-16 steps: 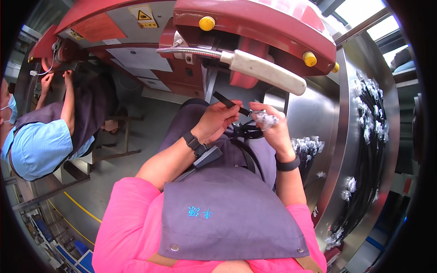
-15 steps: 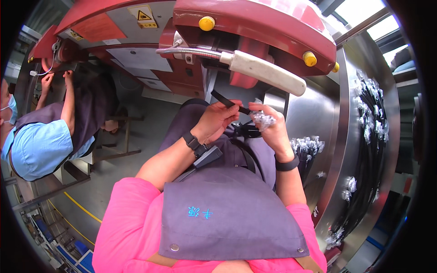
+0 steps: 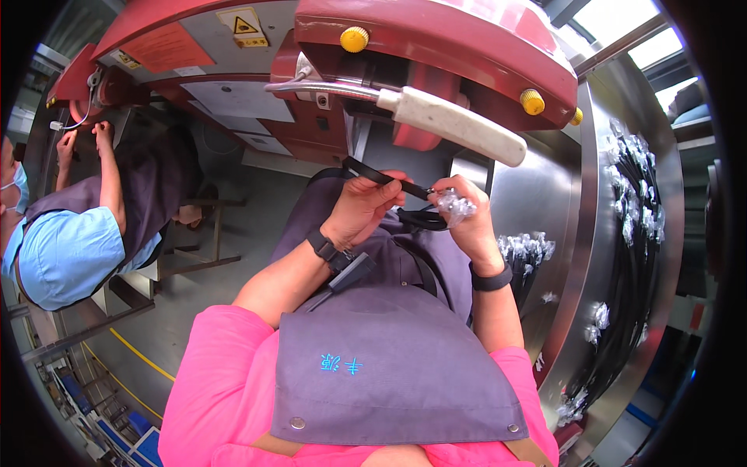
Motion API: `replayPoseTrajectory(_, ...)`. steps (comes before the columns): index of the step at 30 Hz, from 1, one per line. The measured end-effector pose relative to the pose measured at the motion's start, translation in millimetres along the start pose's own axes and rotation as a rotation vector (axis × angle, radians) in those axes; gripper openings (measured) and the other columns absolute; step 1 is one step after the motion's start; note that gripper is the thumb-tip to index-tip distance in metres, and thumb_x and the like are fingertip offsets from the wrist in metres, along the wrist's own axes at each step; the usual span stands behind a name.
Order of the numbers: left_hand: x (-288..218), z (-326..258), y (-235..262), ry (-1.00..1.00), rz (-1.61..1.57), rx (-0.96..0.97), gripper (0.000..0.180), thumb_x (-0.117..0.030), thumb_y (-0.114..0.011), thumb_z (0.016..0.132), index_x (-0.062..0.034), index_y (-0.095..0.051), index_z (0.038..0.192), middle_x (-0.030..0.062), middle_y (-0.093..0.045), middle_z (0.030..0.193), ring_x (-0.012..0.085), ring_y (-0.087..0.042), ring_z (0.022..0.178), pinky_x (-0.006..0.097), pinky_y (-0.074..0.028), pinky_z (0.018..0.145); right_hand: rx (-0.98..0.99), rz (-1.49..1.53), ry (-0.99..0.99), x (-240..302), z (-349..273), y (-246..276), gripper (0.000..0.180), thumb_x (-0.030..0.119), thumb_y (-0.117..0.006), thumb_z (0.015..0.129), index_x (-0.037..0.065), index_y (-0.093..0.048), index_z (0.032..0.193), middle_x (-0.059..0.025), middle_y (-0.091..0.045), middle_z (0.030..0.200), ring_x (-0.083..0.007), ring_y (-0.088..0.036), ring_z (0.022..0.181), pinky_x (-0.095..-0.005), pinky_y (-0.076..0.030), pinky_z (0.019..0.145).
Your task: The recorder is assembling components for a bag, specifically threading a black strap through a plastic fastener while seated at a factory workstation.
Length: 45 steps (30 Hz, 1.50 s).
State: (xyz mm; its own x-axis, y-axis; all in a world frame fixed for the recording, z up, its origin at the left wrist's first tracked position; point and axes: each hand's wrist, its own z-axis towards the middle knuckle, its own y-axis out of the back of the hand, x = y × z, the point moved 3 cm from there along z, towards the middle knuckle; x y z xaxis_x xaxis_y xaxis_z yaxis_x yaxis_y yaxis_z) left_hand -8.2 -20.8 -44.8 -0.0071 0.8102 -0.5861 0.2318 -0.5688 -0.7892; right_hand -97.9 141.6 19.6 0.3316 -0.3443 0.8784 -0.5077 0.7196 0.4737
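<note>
Red machine (image 3: pixel 467 47) fills the top, with a white-gripped lever (image 3: pixel 455 124), yellow knobs and a yellow triangular warning label (image 3: pixel 247 25) beside an orange rectangular one (image 3: pixel 163 50). Steel tabletop (image 3: pixel 591 233) at right carries bundles of black cables in clear bags (image 3: pixel 626 226). Left hand (image 3: pixel 362 210) fingers pinch a black cable strip (image 3: pixel 385 179); right hand (image 3: pixel 463 218) fingers clamp a small clear plastic bag (image 3: pixel 454 206) at chest height.

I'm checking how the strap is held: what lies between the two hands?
In the head view, a black strap spans from the left hand to the right hand, which also grips a clear plastic bag.
</note>
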Motion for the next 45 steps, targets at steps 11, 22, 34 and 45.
replayPoseTrajectory(11,0,6,-22,0.024,-0.072,-0.050,0.020,-0.010,-0.060,0.093,-0.0057,-0.065,0.112,0.0115,-0.069,0.103,0.0184,-0.067,0.093,0.028,-0.057,0.080,-0.238,0.323,-0.057,-5,5,-5,0.017,0.003,-0.072,0.083,0.005,-0.061,0.096,0.0011,-0.060,0.076,-0.0056,-0.054,0.066,-0.0214,-0.044,0.058)
replayPoseTrajectory(22,1,11,-25,0.073,-0.117,-0.130,0.018,-0.015,-0.060,0.094,-0.0029,-0.067,0.106,0.0105,-0.068,0.107,0.0138,-0.065,0.093,0.026,-0.053,0.084,-0.277,0.302,-0.066,3,22,-9,0.013,0.005,-0.070,0.085,0.002,-0.061,0.094,0.0009,-0.058,0.068,-0.0054,-0.054,0.058,-0.0199,-0.042,0.052)
replayPoseTrajectory(34,0,14,-25,0.070,-0.134,-0.150,0.020,-0.015,-0.060,0.094,0.0014,-0.067,0.104,0.0108,-0.068,0.108,0.0127,-0.064,0.092,0.025,-0.052,0.086,-0.267,0.256,-0.105,-5,33,-9,0.015,0.008,-0.071,0.086,0.001,-0.061,0.095,0.0003,-0.058,0.068,-0.0058,-0.052,0.055,-0.0208,-0.041,0.048)
replayPoseTrajectory(45,-1,16,-23,0.045,-0.136,-0.152,0.017,-0.013,-0.060,0.094,0.0008,-0.068,0.101,0.0133,-0.067,0.108,0.0132,-0.064,0.090,0.026,-0.053,0.085,-0.244,0.337,-0.141,-12,37,-13,0.014,0.008,-0.070,0.087,0.002,-0.061,0.096,0.0000,-0.058,0.069,-0.0064,-0.052,0.056,-0.0213,-0.041,0.049)
